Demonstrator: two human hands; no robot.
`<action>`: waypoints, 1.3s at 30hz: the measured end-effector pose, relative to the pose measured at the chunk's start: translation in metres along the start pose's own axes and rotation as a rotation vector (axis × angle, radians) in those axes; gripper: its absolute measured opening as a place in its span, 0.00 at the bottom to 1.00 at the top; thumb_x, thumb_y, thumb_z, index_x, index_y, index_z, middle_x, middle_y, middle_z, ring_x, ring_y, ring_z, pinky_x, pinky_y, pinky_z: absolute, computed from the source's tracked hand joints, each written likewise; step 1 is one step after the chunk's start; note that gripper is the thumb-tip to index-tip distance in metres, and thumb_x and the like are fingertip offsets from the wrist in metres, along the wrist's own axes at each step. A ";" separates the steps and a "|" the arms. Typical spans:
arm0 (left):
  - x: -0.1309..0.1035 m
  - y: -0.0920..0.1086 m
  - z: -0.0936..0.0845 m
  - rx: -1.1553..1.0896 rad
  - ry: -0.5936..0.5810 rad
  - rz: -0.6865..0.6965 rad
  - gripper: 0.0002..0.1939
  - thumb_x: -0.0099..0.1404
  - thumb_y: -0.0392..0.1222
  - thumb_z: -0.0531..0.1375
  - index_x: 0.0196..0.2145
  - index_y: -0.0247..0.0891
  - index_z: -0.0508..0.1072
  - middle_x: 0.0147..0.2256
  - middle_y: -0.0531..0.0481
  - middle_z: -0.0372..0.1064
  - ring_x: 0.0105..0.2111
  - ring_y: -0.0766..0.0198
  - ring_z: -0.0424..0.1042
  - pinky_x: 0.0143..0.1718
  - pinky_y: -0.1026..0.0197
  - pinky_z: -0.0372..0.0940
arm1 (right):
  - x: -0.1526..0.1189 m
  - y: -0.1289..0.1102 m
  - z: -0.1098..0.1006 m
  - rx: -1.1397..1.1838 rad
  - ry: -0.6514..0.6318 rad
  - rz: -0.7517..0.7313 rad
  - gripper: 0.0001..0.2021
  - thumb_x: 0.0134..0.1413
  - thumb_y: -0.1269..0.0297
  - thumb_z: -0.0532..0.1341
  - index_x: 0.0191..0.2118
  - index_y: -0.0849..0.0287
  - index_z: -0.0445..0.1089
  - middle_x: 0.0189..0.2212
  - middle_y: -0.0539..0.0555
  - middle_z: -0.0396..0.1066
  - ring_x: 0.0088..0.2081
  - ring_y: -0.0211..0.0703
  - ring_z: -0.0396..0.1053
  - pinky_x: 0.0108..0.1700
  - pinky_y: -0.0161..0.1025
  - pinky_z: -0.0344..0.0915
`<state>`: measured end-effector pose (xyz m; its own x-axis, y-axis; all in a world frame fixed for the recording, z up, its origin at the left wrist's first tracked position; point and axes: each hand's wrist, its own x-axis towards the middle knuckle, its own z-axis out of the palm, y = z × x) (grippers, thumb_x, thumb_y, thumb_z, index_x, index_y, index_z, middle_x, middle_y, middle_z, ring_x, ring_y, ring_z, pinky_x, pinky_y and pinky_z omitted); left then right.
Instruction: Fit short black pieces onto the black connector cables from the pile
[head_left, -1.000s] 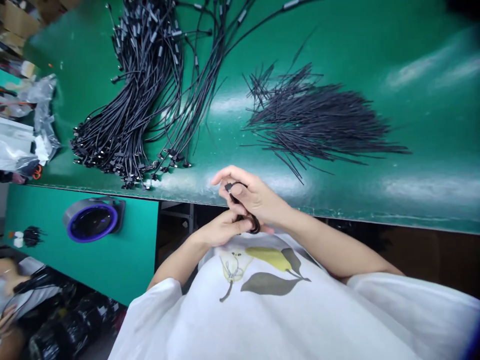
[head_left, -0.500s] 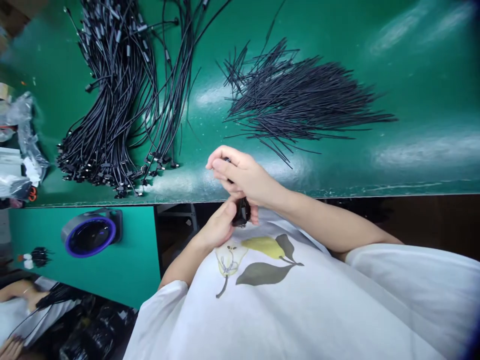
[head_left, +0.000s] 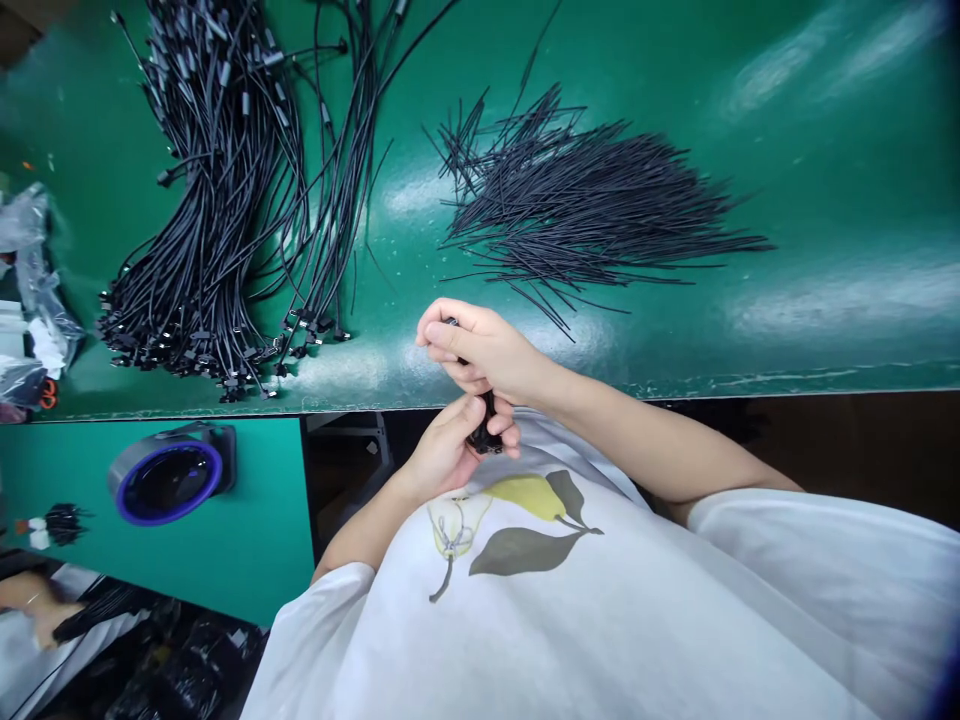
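In front of my shirt, at the table's front edge, both hands are closed around a black cable bundle [head_left: 486,438]. My left hand [head_left: 442,445] is lower, its thumb and fingers wrapped round the bundle's lower end, where small shiny parts show. Just above it, my right hand [head_left: 487,350] curls around the upper part, and a dark tip peeks out by its thumb and forefinger. The two hands touch; most of the bundle is hidden in them. Just beyond lies a loose pile of thin black ties [head_left: 592,200].
A thick heap of black cables with connectors [head_left: 217,220] lies on the green table [head_left: 825,180] to the left, with a smaller bunch [head_left: 341,210] beside it. Plastic bags [head_left: 37,270] lie far left. A round fan-like device [head_left: 172,480] stands on a lower green table; a co-worker's arm [head_left: 34,605] shows behind.
My left fingers have shifted on the bundle, and more of them now show on its right side. My right hand keeps its hold. The view has moved slightly to the right.
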<state>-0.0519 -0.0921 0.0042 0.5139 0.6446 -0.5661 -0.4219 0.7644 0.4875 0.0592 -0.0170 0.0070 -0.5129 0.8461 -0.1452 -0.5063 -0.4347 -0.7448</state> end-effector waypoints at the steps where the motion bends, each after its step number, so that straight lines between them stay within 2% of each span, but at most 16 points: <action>1: 0.001 0.002 0.002 -0.062 0.007 -0.014 0.15 0.60 0.48 0.65 0.35 0.32 0.71 0.25 0.55 0.55 0.26 0.69 0.62 0.28 0.66 0.64 | 0.001 -0.001 -0.001 0.018 0.020 0.005 0.11 0.60 0.57 0.60 0.35 0.59 0.61 0.22 0.41 0.52 0.15 0.24 0.41 0.13 0.22 0.38; 4: 0.003 0.007 0.003 -0.203 0.019 -0.087 0.13 0.65 0.47 0.61 0.33 0.32 0.70 0.23 0.57 0.49 0.20 0.74 0.53 0.21 0.70 0.56 | 0.002 -0.006 -0.003 0.073 0.063 -0.001 0.12 0.58 0.55 0.61 0.36 0.58 0.60 0.21 0.40 0.51 0.15 0.24 0.39 0.12 0.22 0.38; 7: 0.004 0.012 0.001 -0.187 0.026 -0.138 0.17 0.67 0.50 0.57 0.30 0.32 0.69 0.21 0.58 0.46 0.18 0.74 0.49 0.18 0.70 0.51 | 0.000 -0.008 0.000 0.097 0.069 -0.003 0.14 0.56 0.55 0.63 0.35 0.57 0.60 0.20 0.39 0.50 0.15 0.24 0.38 0.12 0.23 0.37; 12: 0.004 0.009 -0.001 -0.057 0.013 -0.067 0.16 0.57 0.48 0.67 0.32 0.32 0.70 0.21 0.58 0.50 0.19 0.74 0.50 0.20 0.70 0.52 | -0.003 -0.003 0.001 -0.053 0.152 -0.073 0.12 0.60 0.54 0.59 0.36 0.56 0.58 0.20 0.39 0.52 0.13 0.25 0.40 0.12 0.25 0.41; 15: 0.002 0.007 -0.009 0.108 0.081 -0.007 0.19 0.56 0.53 0.67 0.31 0.33 0.69 0.20 0.59 0.50 0.17 0.75 0.47 0.19 0.69 0.48 | -0.013 0.000 -0.009 -0.525 0.231 -0.319 0.09 0.64 0.56 0.54 0.42 0.57 0.60 0.25 0.43 0.61 0.18 0.29 0.58 0.20 0.29 0.61; 17: 0.000 0.009 -0.021 0.320 0.161 0.089 0.20 0.58 0.56 0.64 0.29 0.34 0.69 0.18 0.59 0.51 0.17 0.74 0.48 0.19 0.68 0.48 | -0.025 -0.003 -0.019 -1.019 0.174 -0.633 0.11 0.65 0.59 0.54 0.49 0.57 0.63 0.36 0.51 0.70 0.35 0.37 0.70 0.39 0.38 0.69; 19: -0.001 0.014 -0.035 0.540 0.207 0.175 0.22 0.59 0.59 0.62 0.27 0.35 0.67 0.17 0.58 0.54 0.18 0.73 0.51 0.21 0.67 0.49 | -0.041 -0.006 -0.026 -1.501 -0.020 -0.955 0.14 0.65 0.63 0.55 0.54 0.56 0.63 0.50 0.55 0.69 0.53 0.41 0.66 0.55 0.44 0.63; 21: -0.003 0.019 -0.045 0.703 0.174 0.164 0.24 0.60 0.61 0.59 0.25 0.36 0.66 0.16 0.57 0.56 0.18 0.71 0.53 0.22 0.66 0.51 | -0.056 -0.008 -0.030 -1.855 -0.224 -1.090 0.17 0.65 0.67 0.55 0.58 0.59 0.62 0.57 0.55 0.65 0.59 0.41 0.59 0.60 0.44 0.57; 23: -0.006 0.023 -0.045 0.819 0.109 0.067 0.25 0.62 0.63 0.56 0.25 0.36 0.66 0.15 0.56 0.57 0.17 0.70 0.54 0.23 0.65 0.52 | -0.066 -0.006 -0.032 -2.051 -0.337 -1.044 0.17 0.65 0.71 0.53 0.57 0.65 0.62 0.52 0.57 0.68 0.54 0.41 0.63 0.56 0.42 0.60; 25: -0.009 0.024 -0.039 0.891 0.058 -0.054 0.25 0.64 0.63 0.53 0.27 0.36 0.68 0.14 0.56 0.58 0.17 0.69 0.56 0.24 0.64 0.54 | -0.072 -0.002 -0.034 -2.111 -0.411 -0.938 0.16 0.65 0.71 0.51 0.55 0.70 0.64 0.39 0.57 0.72 0.40 0.41 0.68 0.43 0.40 0.65; 26: -0.011 0.024 -0.035 0.912 0.040 -0.100 0.25 0.65 0.63 0.53 0.28 0.36 0.68 0.15 0.56 0.58 0.17 0.69 0.56 0.24 0.64 0.54 | -0.074 0.000 -0.035 -2.114 -0.439 -0.900 0.16 0.66 0.71 0.49 0.54 0.72 0.64 0.33 0.55 0.70 0.33 0.40 0.66 0.35 0.39 0.64; 28: -0.013 0.023 -0.028 0.932 0.012 -0.149 0.24 0.65 0.62 0.52 0.29 0.36 0.68 0.17 0.56 0.60 0.17 0.68 0.58 0.24 0.63 0.55 | -0.077 0.003 -0.038 -2.125 -0.449 -0.848 0.15 0.67 0.71 0.48 0.51 0.73 0.65 0.29 0.54 0.68 0.27 0.39 0.62 0.26 0.38 0.57; 31: -0.013 0.023 -0.023 0.981 -0.005 -0.166 0.23 0.66 0.62 0.50 0.30 0.38 0.67 0.20 0.54 0.64 0.20 0.65 0.62 0.26 0.63 0.57 | -0.079 0.007 -0.040 -2.137 -0.399 -0.742 0.13 0.66 0.71 0.46 0.43 0.69 0.67 0.29 0.55 0.67 0.26 0.39 0.62 0.22 0.37 0.50; 34: -0.009 0.019 -0.021 1.144 0.004 -0.086 0.20 0.69 0.56 0.49 0.28 0.39 0.66 0.19 0.55 0.62 0.21 0.64 0.61 0.28 0.62 0.56 | -0.079 0.012 -0.041 -2.088 -0.454 -0.548 0.14 0.67 0.71 0.44 0.37 0.63 0.66 0.25 0.52 0.65 0.23 0.39 0.59 0.20 0.37 0.47; 37: -0.004 0.009 -0.023 1.284 0.034 0.059 0.18 0.69 0.52 0.51 0.25 0.39 0.65 0.19 0.55 0.61 0.23 0.64 0.60 0.30 0.62 0.54 | -0.079 0.008 -0.048 -1.991 -0.549 -0.354 0.14 0.68 0.66 0.45 0.37 0.62 0.67 0.26 0.52 0.67 0.25 0.40 0.62 0.23 0.37 0.52; 39: -0.001 0.005 -0.026 1.248 0.035 0.065 0.18 0.69 0.52 0.51 0.27 0.39 0.66 0.19 0.55 0.61 0.23 0.65 0.60 0.30 0.62 0.54 | -0.082 -0.004 -0.061 -1.860 -0.555 -0.326 0.14 0.68 0.60 0.48 0.39 0.61 0.68 0.30 0.52 0.69 0.29 0.41 0.66 0.28 0.38 0.59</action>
<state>-0.0737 -0.0891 -0.0099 0.4907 0.6953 -0.5251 0.5598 0.2102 0.8015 0.1460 -0.0657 -0.0177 -0.8774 0.4791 0.0250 0.4316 0.8111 -0.3948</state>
